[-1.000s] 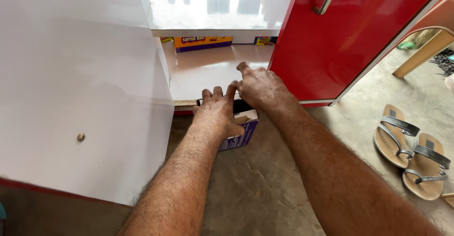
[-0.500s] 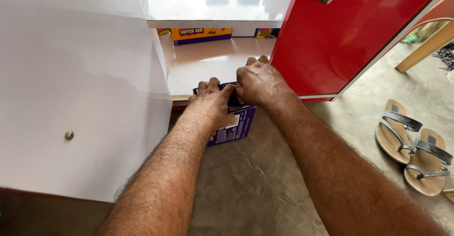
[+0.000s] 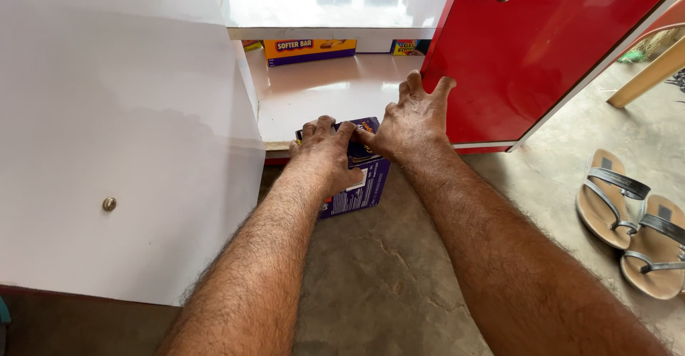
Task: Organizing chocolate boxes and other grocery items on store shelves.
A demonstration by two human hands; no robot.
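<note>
- White cabinet door [image 3: 121,135]: hangs open at the left, small round knob on its face. Red cabinet door [image 3: 564,49] hangs open at the right, metal handle near its top.
- Lower shelf [image 3: 321,95]: white, glossy. A yellow box [image 3: 308,51] and a second small box [image 3: 408,46] stand along its back edge.
- Concrete floor [image 3: 385,277]: a pair of sandals [image 3: 631,224] lies near its right edge, well apart from the hands.
- Purple box [image 3: 360,178]: at the shelf's front edge, top at lip level, body hanging below against the floor; long axis runs roughly away from the person, tilted right.
- Left hand [image 3: 328,153]: fingers curled and clamped over the box's top near end. It is the nearer hand.
- Right hand [image 3: 410,120]: thumb side touches the box's top far corner; fingers spread apart, reaching on over the shelf toward the red door.
- Change: half a second earlier the right fingers were bunched on the box; now they fan forward.
</note>
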